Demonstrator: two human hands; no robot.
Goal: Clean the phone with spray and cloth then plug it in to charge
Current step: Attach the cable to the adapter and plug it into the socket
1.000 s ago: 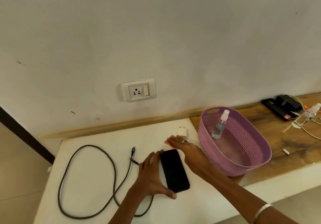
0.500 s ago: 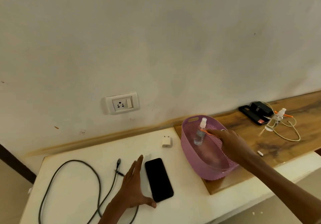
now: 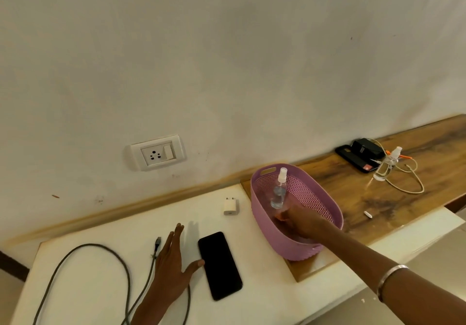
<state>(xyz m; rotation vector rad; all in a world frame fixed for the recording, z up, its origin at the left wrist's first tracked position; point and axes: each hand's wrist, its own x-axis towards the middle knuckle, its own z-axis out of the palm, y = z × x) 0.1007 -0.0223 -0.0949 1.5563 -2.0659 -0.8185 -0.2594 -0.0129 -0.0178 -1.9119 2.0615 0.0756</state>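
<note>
A black phone [image 3: 220, 265] lies face up on the white table. My left hand [image 3: 171, 266] rests flat and open beside it, thumb touching its left edge. My right hand [image 3: 300, 223] reaches down into the purple basket [image 3: 330, 201], fingers low by the base of the clear spray bottle [image 3: 278, 193] leaning inside. A faint orange tint shows at the fingertips; whether they hold anything is unclear. A white charger plug [image 3: 230, 206] sits between phone and basket. The dark cable [image 3: 126, 274] loops on the left, its connector [image 3: 157, 242] near my left fingers.
A wall socket [image 3: 157, 152] is set above the table's back edge. On the wooden top at right lie a black case and box [image 3: 355, 158], a second spray bottle [image 3: 387, 167], a cream cable [image 3: 408, 186] and a small white piece [image 3: 368, 215].
My right hand left the phone's side carrying something orange, crossed to the basket and sank lower inside it. My left hand stayed by the phone, fingers now flatter.
</note>
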